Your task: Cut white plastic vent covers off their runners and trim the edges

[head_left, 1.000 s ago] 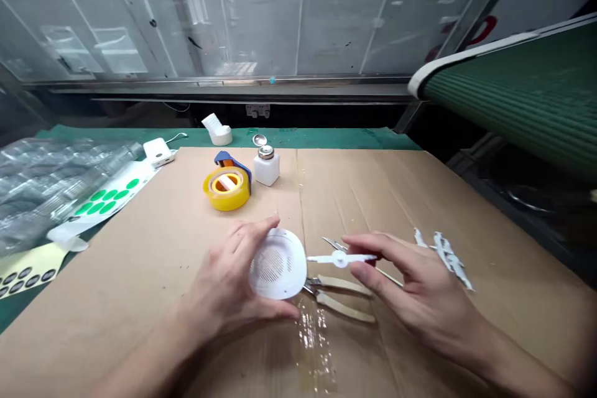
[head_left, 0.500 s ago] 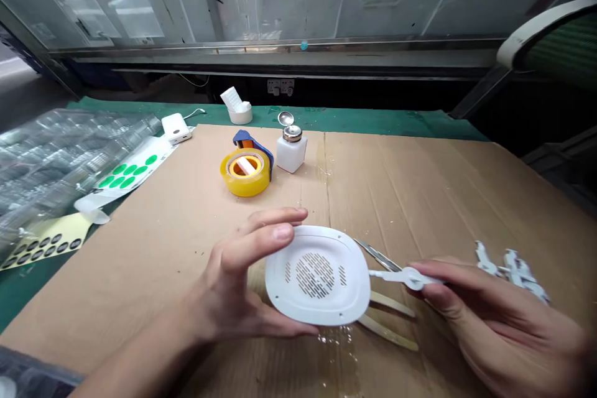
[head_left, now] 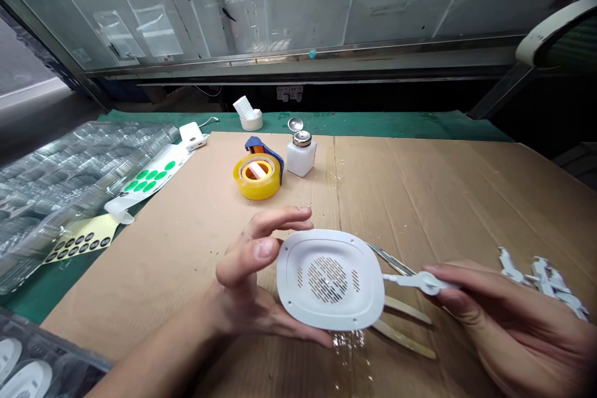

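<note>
A white plastic cover (head_left: 361, 308), rounded-square with slotted vents in its centre and small holes near its corners, faces me tilted. My left hand (head_left: 261, 286) supports it from the left and below; one finger stretches out above its top left, another is bent beside its left edge. From the cover's right edge runs a thin white plastic stem (head_left: 428, 283) with a round disc. My right hand (head_left: 504, 317) pinches this stem at its far end. Behind the cover lie pliers (head_left: 405, 339) with pale yellowish handles, their jaws showing beyond the stem.
Cardboard (head_left: 420, 193) covers the green bench. Loose white plastic pieces (head_left: 550, 283) lie at right. Farther back are a tape dispenser (head_left: 256, 189) and a white pump bottle (head_left: 301, 158). Sticker sheets (head_left: 149, 177) and clear trays (head_left: 69, 168) sit left; another tray (head_left: 28, 379) holds white covers.
The whole view has shifted, so everything appears farther right and slightly lower. My left finger has drawn back from the cover's upper left edge. The stem still meets the cover in my right hand's pinch.
</note>
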